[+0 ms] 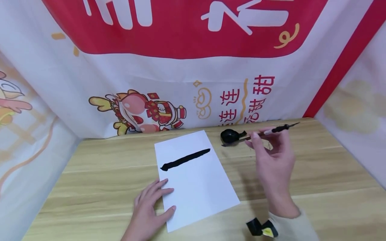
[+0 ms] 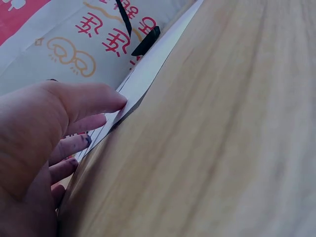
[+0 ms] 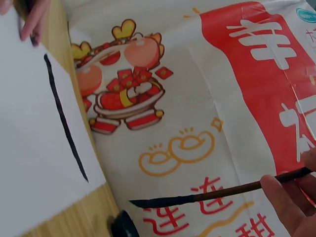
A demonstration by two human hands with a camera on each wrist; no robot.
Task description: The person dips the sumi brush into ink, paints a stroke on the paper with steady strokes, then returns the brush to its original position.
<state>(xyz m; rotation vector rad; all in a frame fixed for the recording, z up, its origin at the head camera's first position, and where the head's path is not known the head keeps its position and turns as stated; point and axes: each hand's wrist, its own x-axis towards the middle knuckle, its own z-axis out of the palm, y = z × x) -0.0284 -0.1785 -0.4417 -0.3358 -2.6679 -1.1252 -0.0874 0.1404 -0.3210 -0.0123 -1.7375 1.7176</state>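
Observation:
My right hand (image 1: 275, 157) pinches a writing brush (image 3: 232, 191), whose dark, wet-looking bristles point leftward in the right wrist view. In the head view the brush's bristle end is beside a small black ink dish (image 1: 228, 136); I cannot tell whether they touch. A white sheet of paper (image 1: 199, 190) bears one thick black stroke (image 1: 185, 160), slanting up to the right. My left hand (image 1: 147, 207) rests at the paper's left edge with fingers spread, fingertips on the sheet. Dark smudges mark some of its fingers (image 2: 74, 143) in the left wrist view.
The wooden table (image 1: 99, 187) extends to both sides of the paper. Behind it hangs a white and red printed cloth (image 1: 169, 77) with cartoon figures and characters. A black and yellow piece (image 1: 261, 228) is near the right sleeve (image 1: 292, 227).

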